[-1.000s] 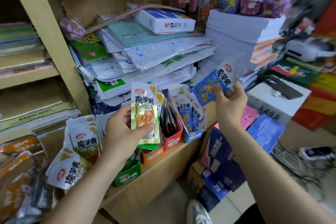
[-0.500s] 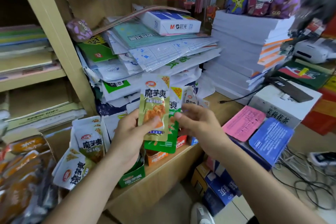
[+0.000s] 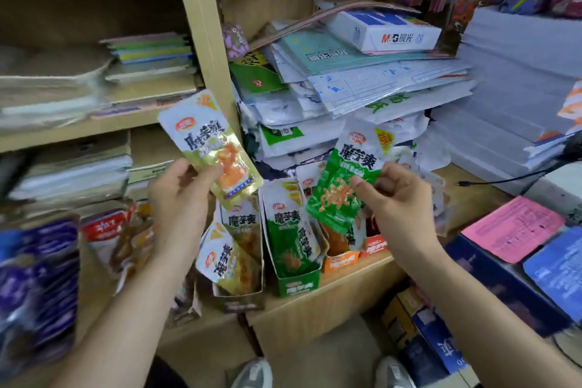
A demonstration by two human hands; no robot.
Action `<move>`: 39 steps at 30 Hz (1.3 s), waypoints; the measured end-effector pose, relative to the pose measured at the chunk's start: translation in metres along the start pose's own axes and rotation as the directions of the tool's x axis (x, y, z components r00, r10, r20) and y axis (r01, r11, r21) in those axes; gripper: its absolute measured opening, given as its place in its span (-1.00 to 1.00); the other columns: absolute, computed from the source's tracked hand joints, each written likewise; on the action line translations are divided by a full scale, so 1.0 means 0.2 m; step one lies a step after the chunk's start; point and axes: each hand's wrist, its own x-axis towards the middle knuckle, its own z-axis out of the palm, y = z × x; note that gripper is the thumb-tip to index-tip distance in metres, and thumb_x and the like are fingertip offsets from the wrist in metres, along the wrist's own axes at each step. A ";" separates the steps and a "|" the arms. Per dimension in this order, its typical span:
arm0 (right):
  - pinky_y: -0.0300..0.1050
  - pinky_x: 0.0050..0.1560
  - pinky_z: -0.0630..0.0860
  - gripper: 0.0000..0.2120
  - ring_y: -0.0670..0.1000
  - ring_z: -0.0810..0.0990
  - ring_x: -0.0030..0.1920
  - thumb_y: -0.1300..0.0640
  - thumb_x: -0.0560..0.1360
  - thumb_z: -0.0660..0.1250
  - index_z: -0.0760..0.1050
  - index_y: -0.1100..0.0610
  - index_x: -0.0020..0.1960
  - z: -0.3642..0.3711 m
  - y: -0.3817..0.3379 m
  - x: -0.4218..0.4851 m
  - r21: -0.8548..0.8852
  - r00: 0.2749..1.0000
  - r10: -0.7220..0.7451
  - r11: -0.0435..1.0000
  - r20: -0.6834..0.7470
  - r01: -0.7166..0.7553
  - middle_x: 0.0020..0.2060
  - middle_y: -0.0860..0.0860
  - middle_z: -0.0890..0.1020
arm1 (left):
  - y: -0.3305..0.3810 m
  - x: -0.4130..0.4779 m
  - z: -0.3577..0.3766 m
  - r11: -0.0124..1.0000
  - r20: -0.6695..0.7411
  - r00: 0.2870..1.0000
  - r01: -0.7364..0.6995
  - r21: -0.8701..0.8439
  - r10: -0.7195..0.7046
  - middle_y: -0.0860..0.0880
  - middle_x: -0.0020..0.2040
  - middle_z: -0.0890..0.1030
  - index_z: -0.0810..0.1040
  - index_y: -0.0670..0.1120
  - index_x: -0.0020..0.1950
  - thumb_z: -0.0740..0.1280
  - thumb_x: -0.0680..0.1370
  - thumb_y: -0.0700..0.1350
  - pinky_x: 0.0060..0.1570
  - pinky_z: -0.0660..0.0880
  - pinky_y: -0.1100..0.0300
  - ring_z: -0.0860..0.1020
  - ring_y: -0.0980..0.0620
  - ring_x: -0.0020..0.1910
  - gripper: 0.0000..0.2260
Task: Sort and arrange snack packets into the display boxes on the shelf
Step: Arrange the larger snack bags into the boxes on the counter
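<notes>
Left hand [image 3: 179, 198] grips a gold packet [image 3: 217, 151] by its lower edge, thumb across the front, and holds it tilted above the wooden shelf [image 3: 346, 288]. Right hand [image 3: 400, 198] pinches a green packet [image 3: 341, 189] between thumb and forefinger at its right side. That makes two packets in hand, one each.

Four display boxes stand side by side along the shelf edge. From the left they are a dark box [image 3: 241, 302], a green box [image 3: 299, 285], an orange box [image 3: 341, 260] and a red box [image 3: 376, 246]. The dark box holds white-and-gold packets [image 3: 233, 258], at least two, leaning against one another. The green box holds green-and-white packets [image 3: 288, 224], with two fronts showing. What the orange and red boxes hold is mostly hidden behind the green packet and the right hand.

The gold packet sits above and just left of the dark box, its top corner in front of the shelf upright. The green packet hangs in front of the orange box, just beside the green box's contents.

Behind the row rises a paper stack [image 3: 362, 85] in plastic wrap, topped by one white carton [image 3: 384, 31]. One pink sheet [image 3: 513, 227] and one blue sheet [image 3: 557, 264] lie to the right. Blurred purple bags [image 3: 37, 277] fill the lower left. Two shoes [image 3: 252, 372] show at the bottom edge.
</notes>
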 end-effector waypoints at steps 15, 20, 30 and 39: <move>-0.31 -0.40 0.53 -0.92 0.10 0.68 -0.36 0.26 0.53 0.44 0.60 0.28 -0.05 0.21 0.01 -0.06 -0.091 0.999 -0.029 0.995 0.015 0.030 -0.28 0.09 0.72 | -0.11 -0.05 -0.23 0.500 0.169 0.986 -0.141 0.854 -0.011 0.17 -0.46 0.54 0.59 0.02 -0.34 0.44 0.47 0.23 -0.36 0.44 0.23 0.56 0.13 -0.39 -0.67; 0.28 -0.26 0.63 -0.74 0.04 0.71 -0.36 0.17 0.53 0.45 0.52 0.39 -0.02 0.19 0.04 -0.05 -0.161 1.000 -0.007 0.987 0.029 0.012 -0.26 0.16 0.71 | -0.09 -0.03 -0.25 0.588 0.277 0.959 -0.192 0.786 -0.057 0.23 -0.12 0.60 0.54 0.16 0.07 0.49 0.46 0.17 -0.29 0.30 0.36 0.54 0.23 -0.18 -0.74; -0.12 -0.13 0.64 -0.86 -0.16 0.69 -0.19 0.00 0.51 0.45 0.72 0.05 -0.05 0.18 0.03 -0.10 -0.323 0.980 -0.021 0.943 0.199 0.085 -0.24 -0.15 0.73 | -0.14 -0.06 -0.20 0.715 0.464 0.884 -0.289 0.637 -0.056 0.18 -0.33 0.62 0.65 0.14 0.14 0.53 0.46 -0.05 -0.28 0.52 0.23 0.59 0.21 -0.32 -0.72; 0.06 0.42 0.31 -0.28 -0.07 0.31 0.45 -0.37 0.45 0.32 0.30 -0.11 0.52 0.33 0.08 -0.14 -0.420 0.694 -0.166 0.690 0.700 0.589 0.46 -0.17 0.38 | -0.09 0.03 -0.19 0.968 0.676 0.702 0.079 0.239 -0.225 0.01 0.11 0.72 0.60 0.03 0.30 0.33 0.63 -0.19 0.03 0.63 0.10 0.70 0.02 0.04 -0.73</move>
